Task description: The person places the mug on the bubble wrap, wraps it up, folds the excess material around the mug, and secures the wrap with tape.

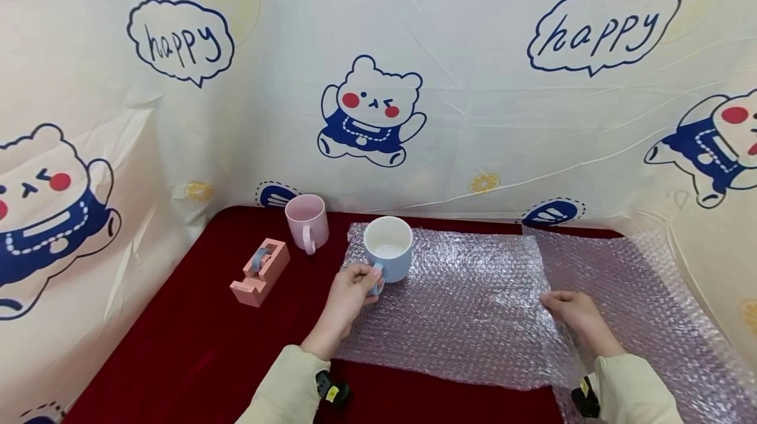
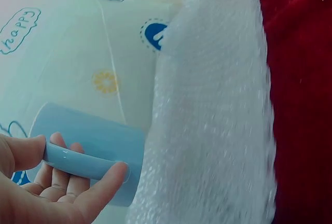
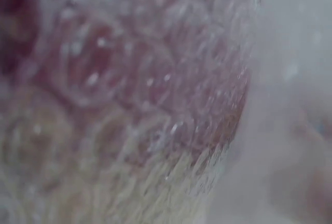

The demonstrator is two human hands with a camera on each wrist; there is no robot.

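By its handle, my left hand [image 1: 350,296] grips a light blue mug [image 1: 399,267], white inside, at the left part of a bubble wrap sheet [image 1: 467,312]. The left wrist view shows the fingers curled round the handle of the mug [image 2: 104,128]; the base is close to the wrap, but contact is unclear. At the sheet's right edge, my right hand [image 1: 575,313] pinches the plastic between thumb and fingers. Blurred bubble wrap [image 3: 140,73] fills most of the right wrist view and hides that hand's fingers.
A pink mug [image 1: 316,230] stands at the back left, handle facing front. Left of the wrap is a pink tape dispenser [image 1: 269,276] with a blue-grey roll. More bubble wrap [image 1: 644,299] covers the right side of the red tablecloth [image 1: 195,345]. A printed curtain [image 1: 473,115] encloses the table.
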